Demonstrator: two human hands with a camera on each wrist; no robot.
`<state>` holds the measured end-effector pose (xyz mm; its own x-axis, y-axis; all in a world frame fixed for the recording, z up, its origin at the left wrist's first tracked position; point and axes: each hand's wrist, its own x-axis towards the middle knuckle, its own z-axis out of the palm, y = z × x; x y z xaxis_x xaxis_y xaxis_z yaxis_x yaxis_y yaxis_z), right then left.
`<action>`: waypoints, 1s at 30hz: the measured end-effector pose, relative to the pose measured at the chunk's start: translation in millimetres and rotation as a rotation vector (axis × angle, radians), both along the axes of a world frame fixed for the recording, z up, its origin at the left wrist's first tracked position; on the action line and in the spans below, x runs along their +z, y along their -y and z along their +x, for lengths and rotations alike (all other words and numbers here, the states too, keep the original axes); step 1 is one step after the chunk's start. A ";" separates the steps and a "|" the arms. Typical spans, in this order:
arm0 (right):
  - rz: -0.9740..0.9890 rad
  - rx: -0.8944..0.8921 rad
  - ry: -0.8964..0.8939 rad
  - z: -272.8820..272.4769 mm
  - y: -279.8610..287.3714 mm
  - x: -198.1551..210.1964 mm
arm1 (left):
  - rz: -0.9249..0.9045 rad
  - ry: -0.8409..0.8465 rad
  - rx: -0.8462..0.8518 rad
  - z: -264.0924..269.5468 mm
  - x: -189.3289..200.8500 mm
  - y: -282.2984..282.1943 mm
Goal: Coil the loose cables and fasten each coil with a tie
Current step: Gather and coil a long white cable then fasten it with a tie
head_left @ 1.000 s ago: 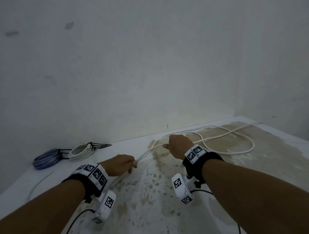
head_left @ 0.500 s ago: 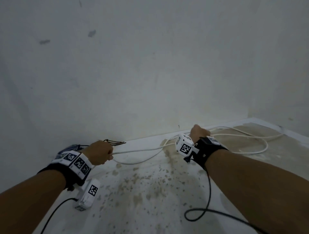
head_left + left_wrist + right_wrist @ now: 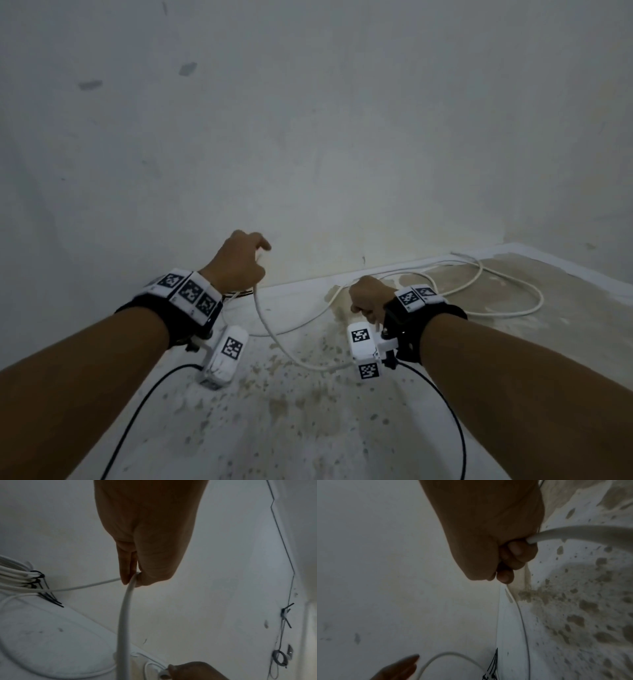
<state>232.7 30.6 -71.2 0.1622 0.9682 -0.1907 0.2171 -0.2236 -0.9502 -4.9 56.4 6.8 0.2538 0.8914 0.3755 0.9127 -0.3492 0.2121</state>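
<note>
Nearest the camera, two bare forearms reach out over a white floor point(image 3: 308, 445), matte and gritty, speckled with tan-brown stains that merge into a large blotch toward the right corner. Each wrist carries a black strap with white blocks printed in black-and-white square markers; thin black leads point(image 3: 137, 407) trail back from them across the floor. The right hand point(image 3: 368, 296) sits low over the floor, fingers curled into a fist around the cable point(image 3: 274, 337), a smooth round white cord; in the right wrist view it enters the fist from the side, fingertips point(image 3: 515, 550) folded over it. The left hand point(image 3: 236, 263) is raised higher against the wall, pinching the same cable between thumb and fingers point(image 3: 125, 574), with the index finger sticking out in the head view. Between the hands the cable hangs in a slack U that touches the floor. Past the right hand, the rest of the cable lies in loose overlapping loops point(image 3: 496, 291) on the stained patch near the corner. By the left hand, a white coil point(image 3: 12, 577) lies on the floor, bundled with black ties point(image 3: 36, 580) whose thin tails stick out. Behind is a plain whitish wall point(image 3: 308, 120), dull and scuffed, with a few dark marks and a yellowish stain at its base.
</note>
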 end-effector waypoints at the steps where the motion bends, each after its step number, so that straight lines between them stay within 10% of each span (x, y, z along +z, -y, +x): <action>1: 0.029 0.034 0.053 1.2 -1.1 -1.4 | 0.020 0.026 0.006 3.2 3.9 -0.6; 9: -0.057 -0.115 0.031 49.3 -2.8 -7.8 | -0.133 0.311 0.118 -3.0 14.3 -5.5; 11: -0.021 -0.067 0.253 57.8 -6.1 -14.0 | -0.141 0.428 0.038 -1.0 11.8 -5.3; 18: -0.055 0.007 0.028 55.5 -18.2 -28.6 | 0.018 0.627 -0.201 26.0 48.1 -4.3; 26: -0.169 0.048 -0.117 46.4 -23.0 -32.6 | 0.086 0.508 -0.147 53.2 60.1 -45.8; 30: -0.193 0.129 -0.160 47.2 -24.4 -38.2 | -0.161 -0.046 0.138 54.6 13.2 -67.7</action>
<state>279.9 55.0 -109.4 -0.0073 0.9220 -0.3871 0.1064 -0.3842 -0.9171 49.7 124.2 19.9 0.1391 0.9664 0.2164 0.9595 -0.1856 0.2121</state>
